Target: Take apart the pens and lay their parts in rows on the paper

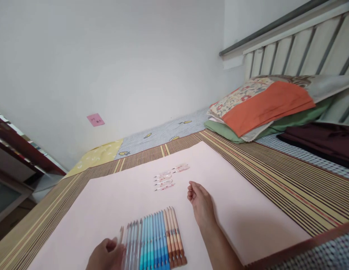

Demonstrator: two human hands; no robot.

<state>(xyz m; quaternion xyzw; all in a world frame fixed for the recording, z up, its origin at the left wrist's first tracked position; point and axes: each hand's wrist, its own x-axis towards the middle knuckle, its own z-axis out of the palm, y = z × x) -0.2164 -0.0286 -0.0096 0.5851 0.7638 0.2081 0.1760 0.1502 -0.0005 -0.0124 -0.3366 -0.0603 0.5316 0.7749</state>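
Observation:
A row of pens lies side by side on a pale pink sheet point(107, 202). Its left part has clear-greyish pens point(132, 240), then come several blue pens point(153, 240), and at the right end peach-and-brown pens point(174, 236). At the row's left end, my left hand point(107, 253) is closed, slightly blurred, around a pen with a brownish tip point(121, 233). My right hand point(202, 204) hovers right of the row with fingers curled together and nothing visible in them. Beyond it lie several short clear pens with reddish patterns and dark tips point(164, 182), in two groups.
The sheet rests on a striped mat point(275, 180) over a bed. At the back right are stacked pillows with an orange panel point(270, 105) and dark folded cloth point(323, 140). A radiator point(303, 48) and a white wall with a pink note point(96, 120) stand behind.

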